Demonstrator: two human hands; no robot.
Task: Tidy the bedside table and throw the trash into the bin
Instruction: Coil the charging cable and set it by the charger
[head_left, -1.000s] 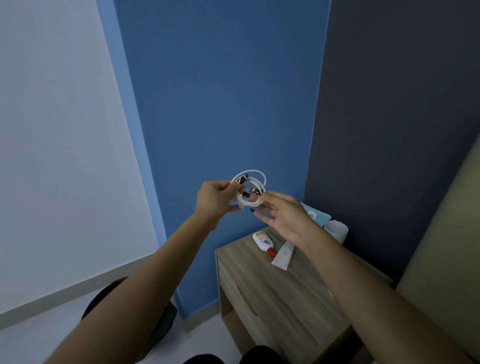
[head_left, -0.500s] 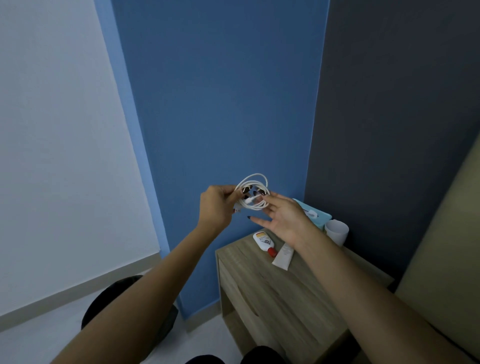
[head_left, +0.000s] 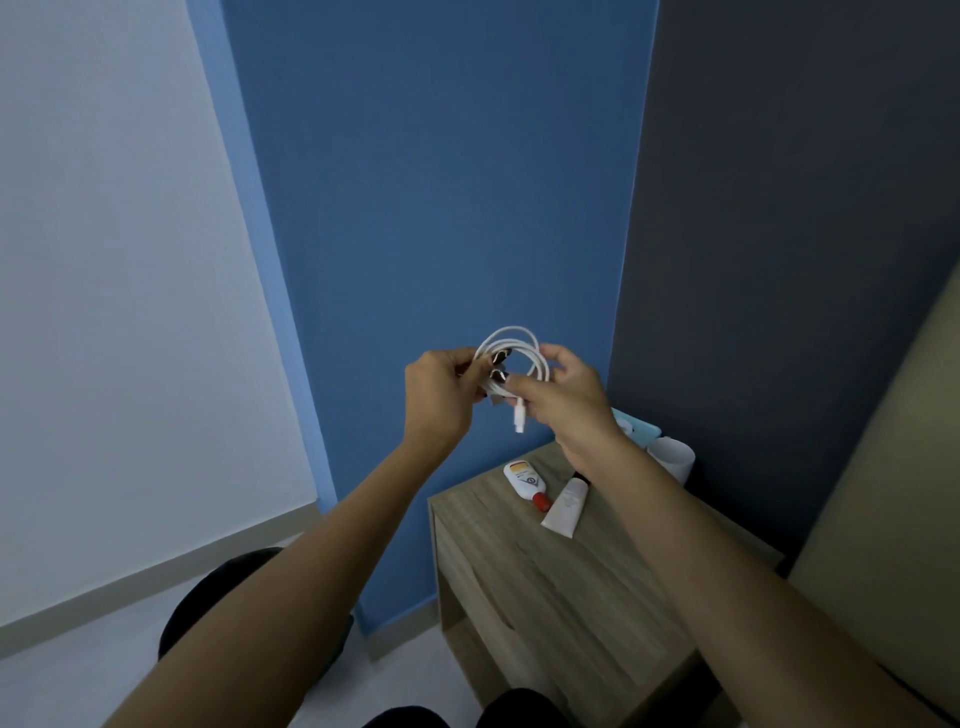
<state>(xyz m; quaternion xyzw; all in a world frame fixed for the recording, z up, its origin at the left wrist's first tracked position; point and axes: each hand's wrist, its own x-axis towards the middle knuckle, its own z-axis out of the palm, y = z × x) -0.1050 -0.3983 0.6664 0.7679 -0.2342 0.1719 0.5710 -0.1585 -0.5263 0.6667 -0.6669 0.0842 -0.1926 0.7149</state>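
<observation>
Both forearms are reaching forward and up from the bottom of the view, hands meeting in front of the blue wall (head_left: 431, 208).

Left hand (head_left: 439, 392) is gripping the left side of a coiled white cable (head_left: 519, 353), fingers curled round the bundled strands. Right hand (head_left: 563, 397) is pinching the same coil from the right, thumb and fingers closing on the strands. Coil is sitting between the two hands, loops standing up above the fingertips. One white plug end (head_left: 520, 418) is hanging straight down from the coil, just left of the right palm.

Bedside table (head_left: 545, 582) is lying below the right hand and forearm, well apart from the coil. On its top, under the right wrist: a white bottle with a red cap (head_left: 527, 480) lying flat, and a white tube (head_left: 565, 506) lying just beside it, near touching. Beyond the right wrist, partly hidden by it: a light blue flat item (head_left: 641, 428) and a white cup (head_left: 672, 456) against the dark wall.

Dark round object (head_left: 208, 597) is sitting on the floor below the left forearm; cannot tell what it is.
</observation>
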